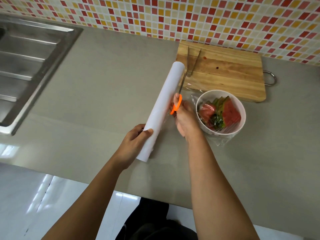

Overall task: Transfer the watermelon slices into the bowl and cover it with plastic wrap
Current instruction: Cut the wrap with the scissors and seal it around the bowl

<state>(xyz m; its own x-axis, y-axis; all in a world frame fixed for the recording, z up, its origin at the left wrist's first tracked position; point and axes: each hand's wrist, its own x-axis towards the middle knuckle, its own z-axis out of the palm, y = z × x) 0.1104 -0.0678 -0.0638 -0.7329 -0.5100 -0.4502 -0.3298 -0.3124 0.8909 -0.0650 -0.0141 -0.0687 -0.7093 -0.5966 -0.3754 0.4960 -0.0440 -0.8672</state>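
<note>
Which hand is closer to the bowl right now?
Right. The right hand, holding scissors, sits just beside the bowl; the left hand grips the wrap roll farther away.

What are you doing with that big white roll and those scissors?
Someone is wrapping up a snack. The left hand holds the roll of plastic wrap, and the right hand grips the orange-handled scissors, whose blades point along the roll where the film comes off. The watermelon slices are already in the white bowl, with clear film draped over it. Metal tongs lie on the wooden cutting board behind.
</note>
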